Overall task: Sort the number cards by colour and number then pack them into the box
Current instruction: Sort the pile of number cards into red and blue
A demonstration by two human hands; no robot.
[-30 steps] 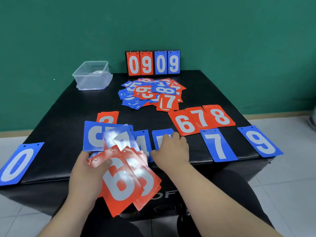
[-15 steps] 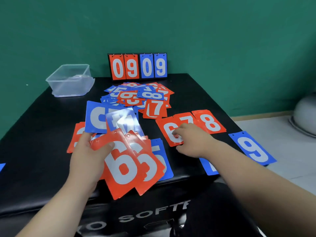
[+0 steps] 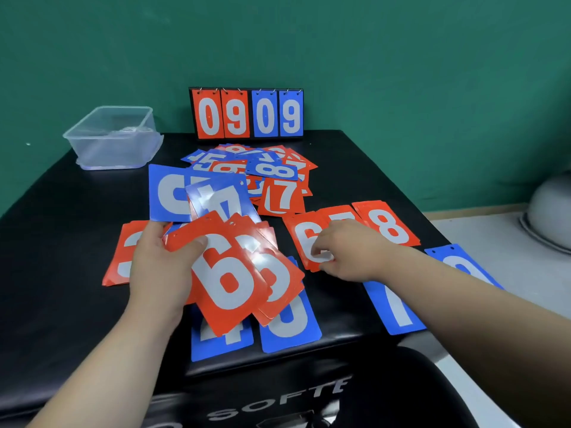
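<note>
Left hand (image 3: pixel 157 270) grips fanned cards (image 3: pixel 228 273), red 6 in front, at centre. Right hand (image 3: pixel 349 251), at 3 o'clock, curls fingers on red 6 card (image 3: pixel 304 239) lying on black worktop (image 3: pixel 61 273). Clear box (image 3: pixel 114 140) at 10 o'clock; loose pile (image 3: pixel 272 171) at 12.

Bright, overhead glare, wide-angle edge distortion

The single view comes from a wide-angle camera worn on the person's head. It faces forward and down, from the near edge of the black table (image 3: pixel 61 273) toward the green wall (image 3: pixel 401 57) behind it. The camera is close: both forearms enter from the bottom edge. The left hand (image 3: pixel 157 273), holding the fan of cards (image 3: pixel 228 273), and the right hand (image 3: pixel 349 251), fingers curled on the red 6 card (image 3: pixel 301 236), fill the middle. The scoreboard (image 3: pixel 246 114) stands far, above the centre.
</note>
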